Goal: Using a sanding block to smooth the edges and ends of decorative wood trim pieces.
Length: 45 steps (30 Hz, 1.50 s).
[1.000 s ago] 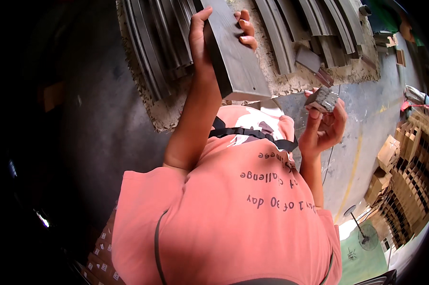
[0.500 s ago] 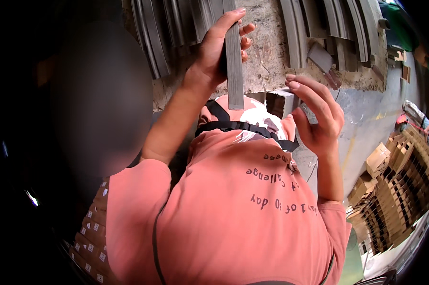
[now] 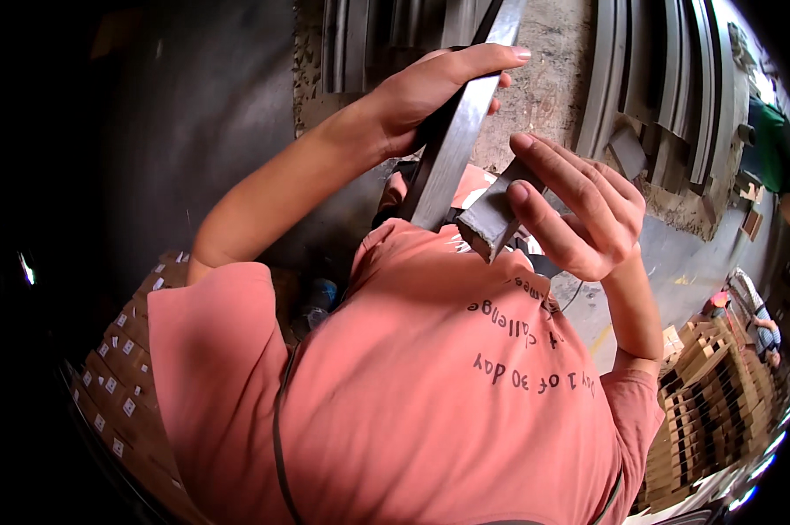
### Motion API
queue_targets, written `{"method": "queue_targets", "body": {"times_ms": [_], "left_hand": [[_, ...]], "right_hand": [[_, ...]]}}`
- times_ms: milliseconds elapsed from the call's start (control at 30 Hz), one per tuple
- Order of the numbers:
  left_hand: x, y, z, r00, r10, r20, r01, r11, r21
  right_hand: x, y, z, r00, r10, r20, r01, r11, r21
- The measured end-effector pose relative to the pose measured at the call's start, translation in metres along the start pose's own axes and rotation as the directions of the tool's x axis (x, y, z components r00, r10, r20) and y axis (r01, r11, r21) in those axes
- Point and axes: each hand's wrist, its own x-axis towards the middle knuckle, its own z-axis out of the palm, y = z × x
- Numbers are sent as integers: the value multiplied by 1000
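My left hand [image 3: 430, 92] is closed round a long, flat-sided grey metal bar [image 3: 454, 157], its thumb lying across the upper face. The bar slants from the upper right down toward my shirt, and light glints on its face. My right hand [image 3: 592, 210] pinches a small grey block [image 3: 493, 217] with a rough, worn end between thumb and fingers. This block is beside the bar's lower part; whether the two touch, I cannot tell.
Long grey metal profiles [image 3: 607, 79] lie on the worn worktable [image 3: 548, 74], with more profiles [image 3: 351, 44] at its left. Labelled cartons [image 3: 128, 376] are stacked lower left. Brown stacked pieces [image 3: 710, 411] stand at the right, near another person [image 3: 762, 328].
The bar has gone from nearly upright to slanting, its top toward the right. My right hand has brought the block lower and nearer my body. The whole view has shifted.
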Motion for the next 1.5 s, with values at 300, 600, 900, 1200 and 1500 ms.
{"method": "queue_targets", "body": {"times_ms": [300, 600, 900, 1200, 1500], "left_hand": [[-1, -2, 7, 996, 82, 40, -79, 993, -85], [0, -5, 9, 995, 99, 1, -98, 988, -118], [3, -6, 2, 993, 111, 36, -104, 982, -159], [5, -4, -4, 980, 169, 108, -148, 973, -177], [1, -3, -17, 983, 147, 108, -129, 979, -159]], "right_hand": [[4, 5, -8, 985, -53, 165, 56, 998, -19], [7, -1, -1, 985, -50, 165, 45, 998, 35], [12, -2, -1, 986, -90, 142, 87, 996, 30], [15, 0, 3, 994, -55, 97, 53, 998, 29], [7, 25, 8, 993, 87, 83, -100, 981, 167]]}}
